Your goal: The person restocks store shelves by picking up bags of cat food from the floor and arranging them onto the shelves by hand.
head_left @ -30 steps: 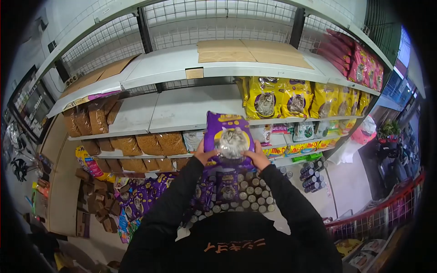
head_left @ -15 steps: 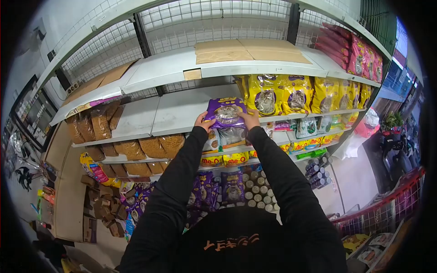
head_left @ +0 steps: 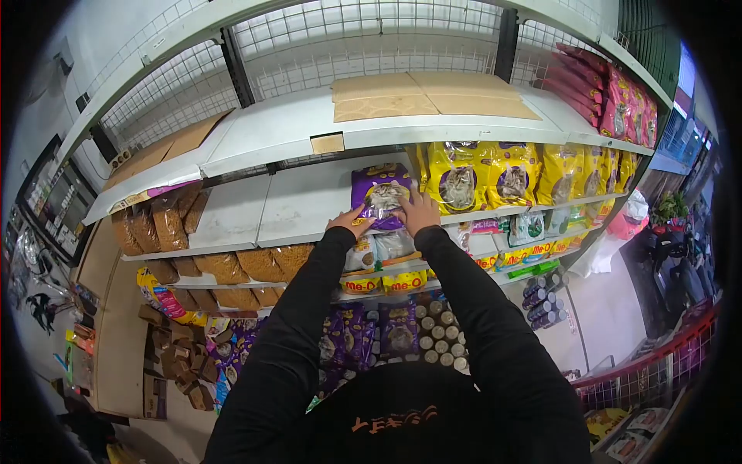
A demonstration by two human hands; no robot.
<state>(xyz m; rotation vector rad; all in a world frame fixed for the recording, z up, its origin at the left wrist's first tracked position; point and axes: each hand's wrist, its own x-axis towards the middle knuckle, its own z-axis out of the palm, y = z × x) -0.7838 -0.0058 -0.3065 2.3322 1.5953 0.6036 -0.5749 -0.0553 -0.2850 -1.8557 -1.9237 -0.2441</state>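
A purple cat food bag (head_left: pixel 384 193) with a cat picture stands on the middle shelf, leaning slightly back beside a row of yellow cat food bags (head_left: pixel 456 185). My left hand (head_left: pixel 352 222) grips its lower left corner, thumb on the front. On the lower right side, my right hand (head_left: pixel 418 212) has its fingers laid over the front and edge of the bag. Both hands touch the bag; the fingertips behind it are hidden. Under my hands, Me-O packs (head_left: pixel 405 281) sit on the lower shelves.
Cardboard sheets (head_left: pixel 433 97) lie on the upper shelf, with pink bags (head_left: pixel 626 108) at its right end. Clear bags of brown kibble (head_left: pixel 166 220) fill the left side. On the floor are cans (head_left: pixel 442 334), more purple bags (head_left: pixel 399 332) and cardboard pieces (head_left: pixel 182 352). A red-rimmed cart (head_left: pixel 657 352) stands right.
The purple bag has moved back onto the shelf, against the yellow bags, and stands more upright. My hands have slid lower on it, the right one now across its front.
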